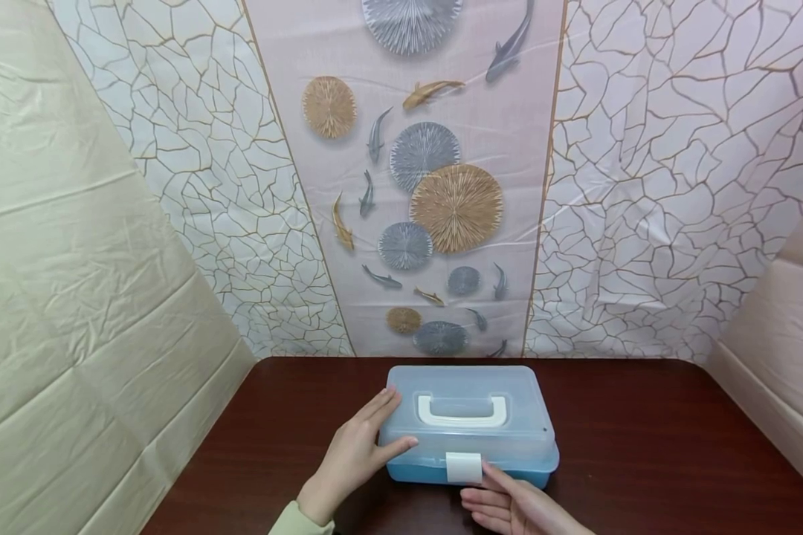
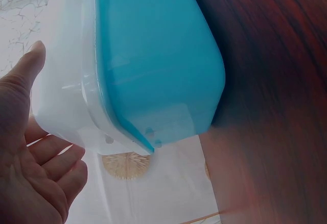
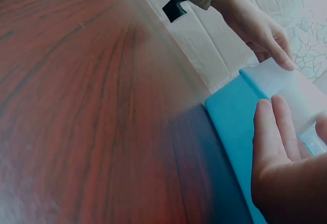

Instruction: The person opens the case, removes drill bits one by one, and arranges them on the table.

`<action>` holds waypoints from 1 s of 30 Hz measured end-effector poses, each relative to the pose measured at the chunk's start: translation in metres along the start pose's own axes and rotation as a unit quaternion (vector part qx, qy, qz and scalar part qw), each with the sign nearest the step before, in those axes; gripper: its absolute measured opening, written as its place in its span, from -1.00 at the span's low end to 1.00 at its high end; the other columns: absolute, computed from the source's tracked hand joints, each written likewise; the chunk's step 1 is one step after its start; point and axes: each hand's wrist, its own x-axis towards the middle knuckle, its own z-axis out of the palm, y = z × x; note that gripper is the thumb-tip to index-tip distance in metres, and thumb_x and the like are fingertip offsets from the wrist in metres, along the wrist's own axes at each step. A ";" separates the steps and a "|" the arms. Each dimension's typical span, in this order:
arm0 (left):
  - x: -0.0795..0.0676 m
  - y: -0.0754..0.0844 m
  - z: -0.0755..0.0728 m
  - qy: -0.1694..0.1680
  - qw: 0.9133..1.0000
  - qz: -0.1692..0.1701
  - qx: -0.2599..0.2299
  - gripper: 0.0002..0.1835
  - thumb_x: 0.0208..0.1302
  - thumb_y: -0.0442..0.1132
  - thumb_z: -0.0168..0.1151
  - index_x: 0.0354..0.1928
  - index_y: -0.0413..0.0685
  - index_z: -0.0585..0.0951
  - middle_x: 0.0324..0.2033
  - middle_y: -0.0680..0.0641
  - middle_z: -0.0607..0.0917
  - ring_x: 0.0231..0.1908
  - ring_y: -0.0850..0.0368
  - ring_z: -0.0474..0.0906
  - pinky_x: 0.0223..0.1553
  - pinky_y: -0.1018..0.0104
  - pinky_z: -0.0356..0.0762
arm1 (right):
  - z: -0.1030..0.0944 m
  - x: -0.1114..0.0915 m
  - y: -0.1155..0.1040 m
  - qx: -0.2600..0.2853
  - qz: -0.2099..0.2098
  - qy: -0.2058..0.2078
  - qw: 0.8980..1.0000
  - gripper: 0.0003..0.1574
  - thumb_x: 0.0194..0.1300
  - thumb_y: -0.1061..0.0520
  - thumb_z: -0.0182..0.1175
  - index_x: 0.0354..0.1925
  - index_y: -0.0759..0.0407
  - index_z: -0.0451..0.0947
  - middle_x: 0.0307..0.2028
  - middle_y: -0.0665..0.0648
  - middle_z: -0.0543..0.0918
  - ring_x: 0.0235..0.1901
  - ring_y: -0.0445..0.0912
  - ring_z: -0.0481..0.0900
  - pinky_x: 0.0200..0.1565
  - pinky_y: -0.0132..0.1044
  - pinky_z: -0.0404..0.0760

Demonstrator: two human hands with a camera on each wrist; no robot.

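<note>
A toolbox (image 1: 468, 475) with a blue base and a frosted, see-through lid (image 1: 401, 431) stands closed on the table. Its white handle (image 1: 462, 421) lies folded flat on top. My left hand (image 1: 358, 446) rests on the lid's left end, thumb toward the front and the other fingers toward the back. At the front, the tip of my right thumb is at the right edge of the white latch (image 1: 464, 468). The other fingers of my right hand (image 1: 508, 505) stretch out below it, in front of the blue base (image 3: 230, 106).
The dark red-brown wooden table (image 1: 642, 446) extends to both sides of the box. Behind it hangs a patterned cloth (image 1: 455, 208) with fish and round shapes, and pale cloth (image 1: 107, 334) slopes along the left. A black strap end (image 3: 176, 10) hangs at my left wrist.
</note>
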 end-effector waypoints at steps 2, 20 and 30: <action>0.000 0.000 -0.001 0.000 1.000 0.002 0.000 -0.19 0.09 0.36 0.11 0.26 -0.02 0.42 0.28 0.00 0.34 0.26 0.13 0.23 0.03 0.11 0.43 | -0.002 0.000 -0.002 -0.002 -0.002 -0.020 1.000 0.05 0.38 -0.23 -0.05 0.28 0.66 -0.11 0.08 0.38 0.48 0.10 0.08 0.45 0.16 -0.09 0.32; -0.002 0.001 0.002 -0.013 1.000 -0.005 0.002 -0.19 0.12 0.36 0.06 0.30 0.01 0.37 0.29 -0.01 0.31 0.27 0.10 0.22 0.03 0.08 0.43 | 0.000 0.003 -0.003 -0.022 -0.004 0.008 1.000 -0.62 0.32 0.10 0.01 -0.03 0.36 0.43 -0.14 0.20 0.60 -0.06 0.00 0.58 0.06 -0.15 0.44; -0.002 0.002 0.001 0.001 1.000 -0.003 -0.005 -0.21 0.11 0.34 0.10 0.28 0.00 0.39 0.29 -0.01 0.33 0.27 0.09 0.23 0.01 0.08 0.44 | -0.001 0.008 0.000 -0.136 -0.010 0.043 0.990 -0.51 0.28 0.06 0.13 -0.03 0.47 0.51 -0.25 0.17 0.65 -0.19 -0.05 0.63 -0.07 -0.15 0.54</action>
